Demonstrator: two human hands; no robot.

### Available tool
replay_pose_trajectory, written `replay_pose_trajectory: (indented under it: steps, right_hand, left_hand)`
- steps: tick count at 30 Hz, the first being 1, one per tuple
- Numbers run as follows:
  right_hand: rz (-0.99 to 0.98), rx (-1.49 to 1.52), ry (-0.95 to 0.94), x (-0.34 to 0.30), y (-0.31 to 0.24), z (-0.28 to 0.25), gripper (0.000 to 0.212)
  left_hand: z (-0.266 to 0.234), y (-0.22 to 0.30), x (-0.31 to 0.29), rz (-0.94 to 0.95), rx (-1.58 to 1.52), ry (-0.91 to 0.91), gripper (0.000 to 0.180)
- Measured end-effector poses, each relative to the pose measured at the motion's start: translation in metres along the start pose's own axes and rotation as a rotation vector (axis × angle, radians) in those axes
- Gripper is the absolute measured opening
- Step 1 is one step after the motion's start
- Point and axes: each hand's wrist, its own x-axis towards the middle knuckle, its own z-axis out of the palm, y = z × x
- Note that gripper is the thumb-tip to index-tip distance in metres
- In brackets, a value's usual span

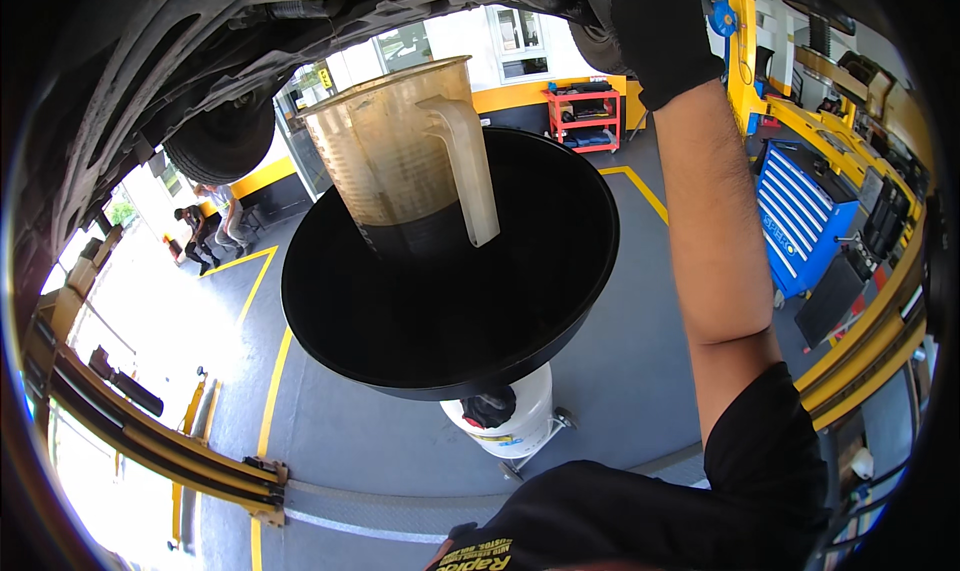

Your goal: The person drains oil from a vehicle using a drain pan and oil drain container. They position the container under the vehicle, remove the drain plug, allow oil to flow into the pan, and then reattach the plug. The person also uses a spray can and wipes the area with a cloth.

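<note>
The right hand (660,26), in a black glove, was raised at the far right against the dark underside of the vehicle (400,16). Its fingers were lost against the dark parts, so whether they were spread, narrowed or gripping something could not be told. The bare forearm ran up to it from a black sleeve (765,441) at the near right. The left hand could not be made out, so its state could not be told either.

Left of the raised arm, below the vehicle, a wide round black pan (440,356) sat above a white drum (535,401) with small wheels at its foot. A dark lump (490,408) showed just under the pan's near edge, too unclear to name. In the pan stood a yellowish, see-through pitcher (390,161), its mouth up and its handle toward the right; its lower part looked dark.

A tire (225,141) hung at the far left, with two people (212,221) seated beyond it. A red cart (584,119) stood at the far side, and a blue tool cabinet (800,216) to the right of the forearm. Yellow lines (272,391) crossed the grey floor (350,451).
</note>
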Motion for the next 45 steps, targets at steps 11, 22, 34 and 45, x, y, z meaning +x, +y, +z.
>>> replay_pose_trajectory:
  steps: [11,22,34,45]
  right_hand:
    - [-0.731,-0.732,0.125,-0.024,0.01,-0.043,0.019]
    - [1.456,-1.234,-0.43,-0.618,-0.008,-0.501,0.055]
    - [3.116,-0.249,-0.662,-0.818,-0.279,-0.737,0.048]
    - [1.912,-1.174,-0.058,-0.66,0.367,-1.084,0.062]
  left_hand:
    - [-0.038,0.041,0.001,-0.011,0.105,-0.01,0.034]
    - [-0.002,0.16,0.074,-0.153,-0.066,0.013,0.036]
    - [0.254,0.374,0.191,-0.307,0.095,-0.414,0.07]
    - [0.416,0.955,0.42,0.734,0.836,-0.255,0.033]
